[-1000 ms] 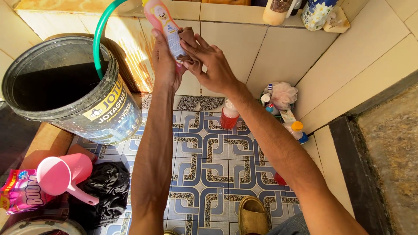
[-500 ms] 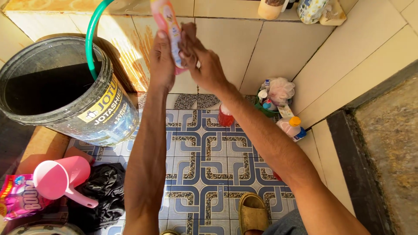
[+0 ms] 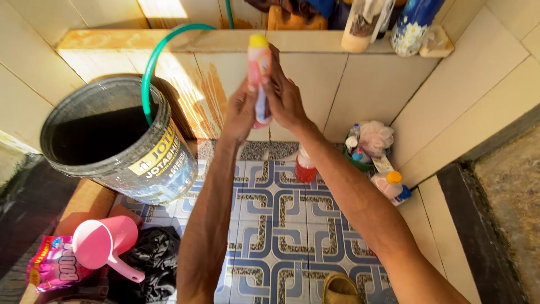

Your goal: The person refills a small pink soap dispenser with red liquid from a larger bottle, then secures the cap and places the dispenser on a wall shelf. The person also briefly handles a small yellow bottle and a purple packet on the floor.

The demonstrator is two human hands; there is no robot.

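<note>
Upright, both hands clasp bottle.

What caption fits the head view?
Both hands, left hand and right hand, hold a pink bottle upright above the patterned floor.

Pink bottle, blue-patterned floor tiles

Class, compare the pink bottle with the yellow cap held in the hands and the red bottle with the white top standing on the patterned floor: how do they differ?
The pink bottle with the yellow cap is raised between the left hand and right hand; the red bottle with the white top stands untouched on the patterned tile floor. The pink one looks tall and slim, the red one squat. Both are upright.
</note>
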